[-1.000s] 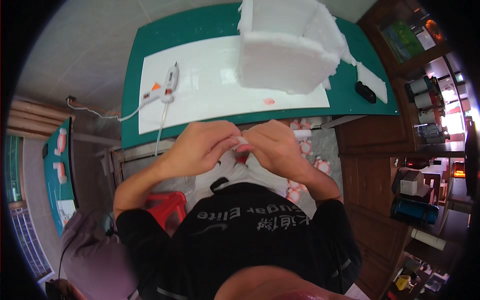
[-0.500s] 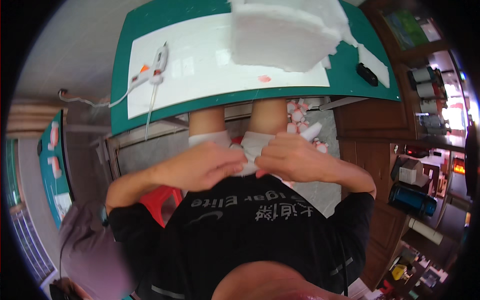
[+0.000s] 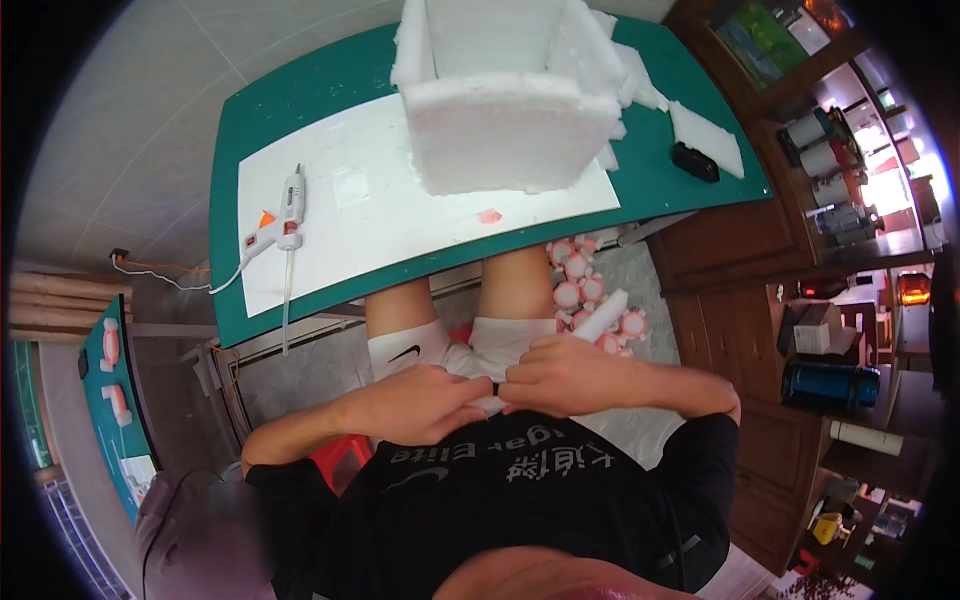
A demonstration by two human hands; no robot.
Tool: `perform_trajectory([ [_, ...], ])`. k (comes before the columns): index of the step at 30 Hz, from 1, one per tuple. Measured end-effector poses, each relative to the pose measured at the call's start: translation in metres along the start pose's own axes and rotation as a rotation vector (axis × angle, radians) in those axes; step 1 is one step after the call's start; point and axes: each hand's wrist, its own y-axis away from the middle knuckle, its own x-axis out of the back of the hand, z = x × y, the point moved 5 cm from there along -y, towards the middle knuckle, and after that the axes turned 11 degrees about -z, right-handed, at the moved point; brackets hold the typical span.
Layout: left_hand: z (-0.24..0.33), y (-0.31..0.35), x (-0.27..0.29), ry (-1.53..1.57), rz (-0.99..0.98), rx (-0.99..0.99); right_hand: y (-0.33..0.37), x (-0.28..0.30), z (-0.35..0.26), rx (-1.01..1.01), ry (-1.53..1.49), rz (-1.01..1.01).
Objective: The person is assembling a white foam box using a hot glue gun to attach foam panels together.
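My left hand [image 3: 425,403] and my right hand [image 3: 570,375] meet in front of my waist, just above the white shorts [image 3: 412,348]. Both have their fingers curled in, the tips almost touching. A small white bit [image 3: 490,404] shows between them; I cannot tell whether it is cloth of the shorts or a separate piece. Beyond my knees, a box of white foam slabs [image 3: 510,150], open at the top, stands on a white board [image 3: 350,255]. A white glue gun [image 3: 291,210] lies on the board's left part, a clear glue stick jutting from its rear over the table edge.
The green table [image 3: 300,100] also bears a flat foam piece [image 3: 708,138] and a black object [image 3: 696,162]. Several pink-and-white round pieces [image 3: 590,290] lie on the floor by my right leg. A red stool [image 3: 340,460] is under me. Another person's sleeve [image 3: 200,530] is at left.
The view has shifted, so the table and foam box sit lower and the box's open top shows. My hands remain together at my waist, fingers still curled.
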Motion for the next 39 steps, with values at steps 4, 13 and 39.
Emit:
perform_trajectory([
  [4, -0.002, -0.009, -0.007, 0.215, -0.008, 0.032, -0.003, 0.003, -0.009, 0.001, 0.285, 0.078],
  [13, -0.012, -0.014, -0.004, 0.241, 0.172, 0.008, 0.000, 0.011, -0.012, -0.068, 0.506, 0.147],
  [39, 0.009, -0.013, 0.040, 0.065, 0.477, -0.019, -0.009, 0.085, -0.002, -0.181, 0.739, 0.359],
])
